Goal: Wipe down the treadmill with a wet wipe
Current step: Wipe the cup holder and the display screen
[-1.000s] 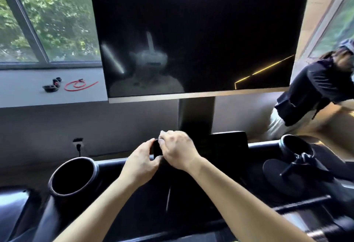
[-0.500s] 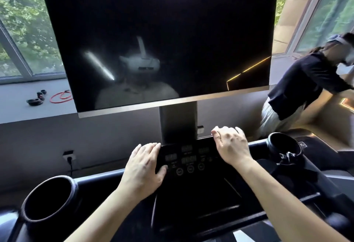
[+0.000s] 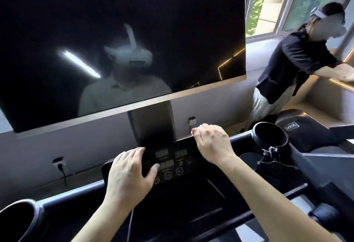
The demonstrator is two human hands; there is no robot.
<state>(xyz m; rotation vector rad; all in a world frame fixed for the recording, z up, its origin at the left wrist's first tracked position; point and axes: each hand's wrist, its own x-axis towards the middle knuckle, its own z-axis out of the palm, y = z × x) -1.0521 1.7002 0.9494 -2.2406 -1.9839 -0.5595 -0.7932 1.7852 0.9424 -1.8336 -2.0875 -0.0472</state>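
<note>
Bracing the treadmill's control panel under the screen, the left hand lies flat, fingers straight and together; the right hand hooks bent fingers over its top edge, seemingly steadying; no wet wipe shows

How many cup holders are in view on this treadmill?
2: left cup holder at bottom-left, partly cut off; right cup holder just right of the right hand. More may lie out of frame.

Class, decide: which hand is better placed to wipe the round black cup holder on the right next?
The right hand: it is at the black control panel's top right edge, nearest that round black cup holder. The left hand lies flat on the panel's left end.
</note>
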